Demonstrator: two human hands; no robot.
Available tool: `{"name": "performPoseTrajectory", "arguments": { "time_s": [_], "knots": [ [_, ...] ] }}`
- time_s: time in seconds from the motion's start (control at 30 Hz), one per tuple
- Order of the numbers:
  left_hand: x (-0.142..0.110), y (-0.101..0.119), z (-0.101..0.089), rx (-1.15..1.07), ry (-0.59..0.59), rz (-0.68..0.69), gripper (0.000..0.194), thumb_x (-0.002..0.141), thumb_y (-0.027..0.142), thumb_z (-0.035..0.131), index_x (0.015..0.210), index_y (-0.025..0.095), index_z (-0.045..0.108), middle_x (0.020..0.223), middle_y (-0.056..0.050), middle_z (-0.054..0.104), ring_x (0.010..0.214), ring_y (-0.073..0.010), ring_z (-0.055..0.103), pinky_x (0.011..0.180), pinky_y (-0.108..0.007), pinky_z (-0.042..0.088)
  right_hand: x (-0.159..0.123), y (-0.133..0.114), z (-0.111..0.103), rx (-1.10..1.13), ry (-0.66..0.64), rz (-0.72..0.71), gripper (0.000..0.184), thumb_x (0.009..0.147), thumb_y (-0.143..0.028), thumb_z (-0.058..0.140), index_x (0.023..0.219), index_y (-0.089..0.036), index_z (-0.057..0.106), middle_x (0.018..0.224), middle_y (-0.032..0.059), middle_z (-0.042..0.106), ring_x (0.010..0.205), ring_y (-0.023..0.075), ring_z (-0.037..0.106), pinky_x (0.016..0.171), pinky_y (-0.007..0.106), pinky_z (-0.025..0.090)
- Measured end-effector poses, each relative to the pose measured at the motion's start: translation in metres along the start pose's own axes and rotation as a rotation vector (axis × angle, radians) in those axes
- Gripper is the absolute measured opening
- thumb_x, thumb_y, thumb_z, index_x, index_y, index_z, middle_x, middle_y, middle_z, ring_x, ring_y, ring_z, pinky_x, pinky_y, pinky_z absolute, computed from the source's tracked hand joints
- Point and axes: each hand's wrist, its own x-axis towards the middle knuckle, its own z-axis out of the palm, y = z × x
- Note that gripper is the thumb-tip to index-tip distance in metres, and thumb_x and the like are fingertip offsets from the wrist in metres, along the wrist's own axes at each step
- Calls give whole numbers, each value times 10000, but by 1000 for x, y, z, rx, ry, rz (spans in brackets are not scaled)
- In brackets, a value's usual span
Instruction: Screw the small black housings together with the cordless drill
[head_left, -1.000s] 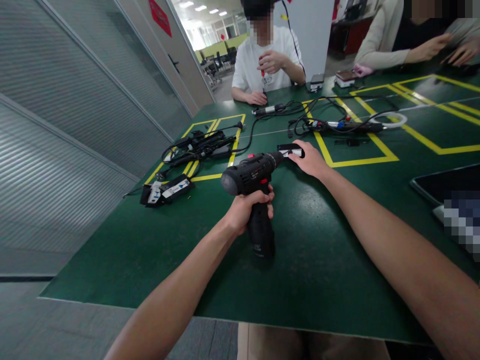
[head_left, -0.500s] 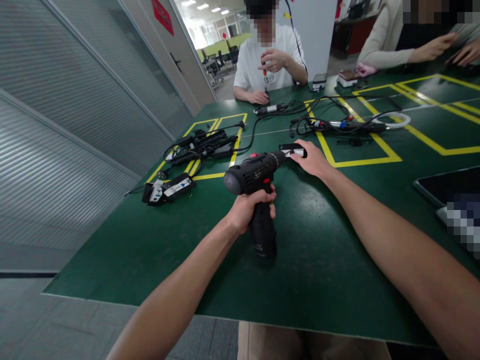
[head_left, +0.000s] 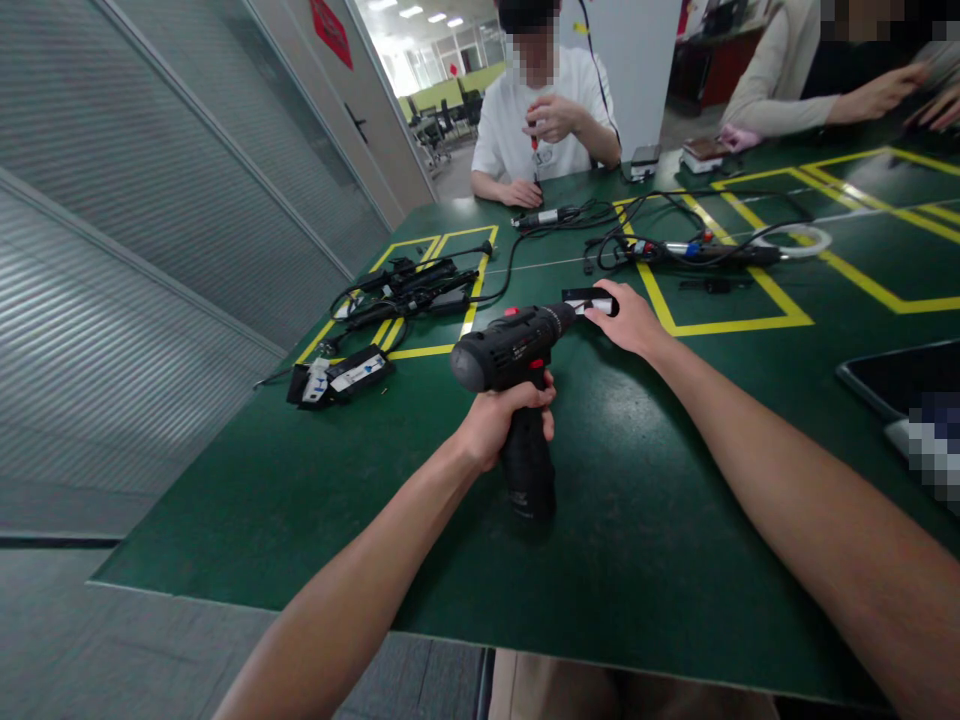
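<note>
A black cordless drill [head_left: 499, 352] with red switches is gripped round its handle by my left hand [head_left: 491, 422]. Its chuck points away to the right and its tip meets a small black-and-white box-shaped part [head_left: 589, 302]. My right hand [head_left: 624, 318] pinches that part at its right end, low over the table. The chuck and fingers hide some of the part, so the exact contact of the bit cannot be made out.
Black cabled devices [head_left: 409, 290] lie in a yellow-taped area on the green table [head_left: 315, 520]. Nearer sits an opened black-and-white part [head_left: 341, 375]. More cables and tools [head_left: 690, 250] are at right. Across the table, a person [head_left: 551, 120] holds a red screwdriver; another person's hands [head_left: 881, 95] show.
The whole view has shifted slightly to the right. Both hands, the drill and the small part keep the same arrangement.
</note>
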Motion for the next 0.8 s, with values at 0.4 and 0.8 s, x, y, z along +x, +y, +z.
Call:
{"name": "performPoseTrajectory", "arguments": {
  "time_s": [0.4,0.8],
  "knots": [
    [0,-1,-2,1,-10,8,277,665,244,623,910,139,549,733,-1,556,500,-114,568,535,-267,437,3,4,0,-2,-17,5,438,819,-367,634,1236,-238,606,1152,114,625,1028,306,608,923,469,469],
    [0,0,0,4,-6,15,278,657,240,631,902,134,553,725,-4,562,490,-112,562,528,-265,434,3,3,1,34,-30,30,437,823,-358,624,1243,-241,596,1171,111,621,1025,295,609,912,459,470]
  ]
}}
